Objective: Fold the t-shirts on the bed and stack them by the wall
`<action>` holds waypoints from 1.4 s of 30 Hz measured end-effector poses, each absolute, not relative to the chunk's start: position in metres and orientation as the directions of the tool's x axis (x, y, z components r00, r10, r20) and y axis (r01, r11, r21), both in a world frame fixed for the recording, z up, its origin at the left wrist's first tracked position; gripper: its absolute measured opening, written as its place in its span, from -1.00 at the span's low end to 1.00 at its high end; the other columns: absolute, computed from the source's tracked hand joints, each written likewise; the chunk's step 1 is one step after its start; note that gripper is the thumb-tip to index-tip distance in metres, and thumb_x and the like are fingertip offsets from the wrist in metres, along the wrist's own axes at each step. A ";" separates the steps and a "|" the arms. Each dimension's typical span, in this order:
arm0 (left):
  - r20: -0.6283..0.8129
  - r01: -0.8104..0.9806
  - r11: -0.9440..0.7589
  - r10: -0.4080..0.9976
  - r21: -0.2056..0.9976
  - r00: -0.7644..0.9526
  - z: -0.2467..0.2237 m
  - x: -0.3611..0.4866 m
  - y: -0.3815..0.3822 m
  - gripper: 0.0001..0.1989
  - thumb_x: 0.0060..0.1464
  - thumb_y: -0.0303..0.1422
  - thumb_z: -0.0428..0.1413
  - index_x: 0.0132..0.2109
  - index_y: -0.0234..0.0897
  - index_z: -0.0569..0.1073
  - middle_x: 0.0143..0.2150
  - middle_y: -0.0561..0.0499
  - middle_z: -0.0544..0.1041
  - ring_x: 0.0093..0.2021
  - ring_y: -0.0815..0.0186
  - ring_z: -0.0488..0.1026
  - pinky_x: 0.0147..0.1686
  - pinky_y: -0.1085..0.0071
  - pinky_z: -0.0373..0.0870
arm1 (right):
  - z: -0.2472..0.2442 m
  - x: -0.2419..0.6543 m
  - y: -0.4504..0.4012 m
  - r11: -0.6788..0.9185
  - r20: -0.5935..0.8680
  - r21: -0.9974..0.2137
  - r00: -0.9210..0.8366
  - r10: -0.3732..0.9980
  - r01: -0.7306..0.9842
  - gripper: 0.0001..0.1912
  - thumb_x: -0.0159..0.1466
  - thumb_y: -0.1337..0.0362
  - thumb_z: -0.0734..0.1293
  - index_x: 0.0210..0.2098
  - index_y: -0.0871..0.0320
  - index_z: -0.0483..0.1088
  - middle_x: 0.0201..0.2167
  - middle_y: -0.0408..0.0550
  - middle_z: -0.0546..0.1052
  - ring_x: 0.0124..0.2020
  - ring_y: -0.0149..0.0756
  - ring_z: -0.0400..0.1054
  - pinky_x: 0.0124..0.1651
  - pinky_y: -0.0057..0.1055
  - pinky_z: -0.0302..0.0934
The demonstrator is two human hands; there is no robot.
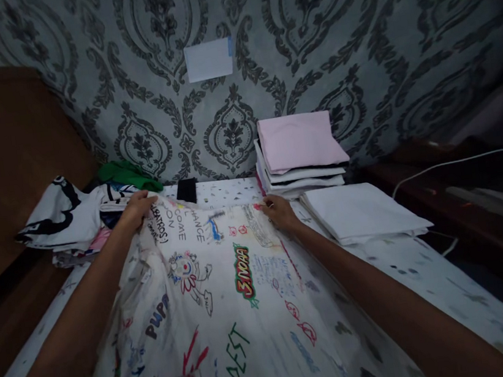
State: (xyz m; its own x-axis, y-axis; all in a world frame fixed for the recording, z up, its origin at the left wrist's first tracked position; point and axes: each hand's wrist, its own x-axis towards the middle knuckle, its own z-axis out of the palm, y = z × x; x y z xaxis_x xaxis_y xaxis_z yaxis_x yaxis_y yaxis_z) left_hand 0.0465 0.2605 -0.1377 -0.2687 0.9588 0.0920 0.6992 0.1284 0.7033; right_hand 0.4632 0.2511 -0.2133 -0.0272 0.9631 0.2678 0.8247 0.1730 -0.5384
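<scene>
A white cloth [216,273] covered in coloured drawings and handwriting lies spread over the patterned table cover, wrinkled along its left side. My left hand [138,208] grips its far left corner, fingers closed on the edge. At the far right corner, my right hand [278,211] pinches the cloth between thumb and fingers. The cloth's near end runs out of view at the bottom.
Left of the cloth sit piled clothes [65,219] and a green garment [132,176]. A small black item [186,191] lies by the wall. Folded fabrics topped with pink [301,142] stand at the back right, beside folded white cloth [365,210]. A white cable [460,157] runs right.
</scene>
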 end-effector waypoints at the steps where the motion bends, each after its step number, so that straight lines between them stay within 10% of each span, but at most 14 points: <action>1: 0.131 0.683 0.096 0.953 0.724 -0.273 -0.133 0.045 0.260 -0.80 0.02 -0.25 0.02 -0.25 -0.25 0.42 -0.44 0.06 0.45 -0.39 0.25 0.45 -0.42 0.42 0.36 | -0.213 0.463 0.251 0.171 0.281 -0.552 -0.011 0.960 0.816 -0.86 0.22 0.21 0.26 -0.39 0.13 0.36 -0.36 -0.07 0.52 -0.31 -0.27 0.32 -0.27 -0.41 0.14; 11: 0.420 0.773 -0.025 0.851 0.633 -0.316 -0.112 0.062 0.289 -0.85 0.14 -0.34 -0.04 -0.23 -0.27 0.40 -0.35 0.02 0.43 -0.20 0.22 0.39 -0.17 0.40 0.32 | -0.199 0.442 0.268 0.044 0.342 -0.547 0.175 0.923 0.836 -0.81 0.28 0.28 0.18 -0.21 0.16 0.41 -0.26 0.00 0.54 -0.23 -0.21 0.33 -0.19 -0.36 0.16; 17: 0.306 0.947 0.150 0.922 0.283 -0.237 -0.125 0.073 0.288 -0.73 0.20 -0.42 -0.07 -0.01 -0.25 0.42 -0.10 -0.21 0.54 -0.01 -0.04 0.46 -0.07 0.16 0.34 | -0.195 0.427 0.263 -0.009 0.289 -0.427 0.145 0.946 0.904 -0.76 0.35 0.33 0.14 -0.12 0.17 0.42 -0.15 0.11 0.56 -0.14 -0.11 0.38 -0.14 -0.30 0.17; 22: 0.334 0.974 0.031 0.936 0.225 -0.107 -0.135 0.071 0.252 -0.56 0.15 -0.48 -0.05 0.19 -0.38 0.30 0.19 -0.35 0.38 0.20 -0.05 0.32 0.10 0.10 0.31 | -0.190 0.426 0.247 0.046 0.252 -0.409 0.064 0.965 0.911 -0.62 0.33 0.37 0.16 0.12 0.22 0.32 0.10 0.16 0.46 0.06 -0.08 0.33 0.03 -0.30 0.18; 30: 0.124 0.826 -0.543 0.839 0.147 0.530 -0.185 0.069 0.103 -0.55 0.34 -0.20 -0.12 0.29 -0.18 0.30 0.39 -0.16 0.24 0.39 0.13 0.14 0.32 0.11 0.11 | -0.202 0.422 0.123 0.576 0.367 -0.224 -0.480 0.797 0.786 -0.59 0.36 0.18 0.17 0.15 0.12 0.35 0.27 0.15 0.30 0.23 -0.04 0.21 0.20 -0.11 0.12; 36: 0.041 0.983 -0.184 0.982 0.019 0.183 -0.189 0.029 0.069 -0.50 0.32 -0.27 -0.18 0.34 -0.21 0.24 0.41 -0.19 0.22 0.41 0.10 0.12 0.31 0.00 0.09 | -0.214 0.465 0.069 0.399 0.313 -0.160 -0.337 0.888 0.903 -0.60 0.37 0.28 0.11 0.10 0.13 0.41 0.14 0.15 0.47 0.19 -0.03 0.28 0.20 -0.02 0.10; 42: 0.123 0.981 -0.193 0.974 0.016 0.190 -0.166 0.028 0.049 -0.50 0.24 -0.22 -0.14 0.23 -0.35 0.32 0.32 -0.32 0.29 0.31 -0.06 0.23 0.23 0.01 0.20 | -0.202 0.473 0.022 0.273 0.247 -0.336 -0.195 0.949 0.901 -0.56 0.41 0.12 0.08 0.13 0.19 0.35 0.13 0.19 0.46 0.17 -0.01 0.30 0.18 -0.05 0.17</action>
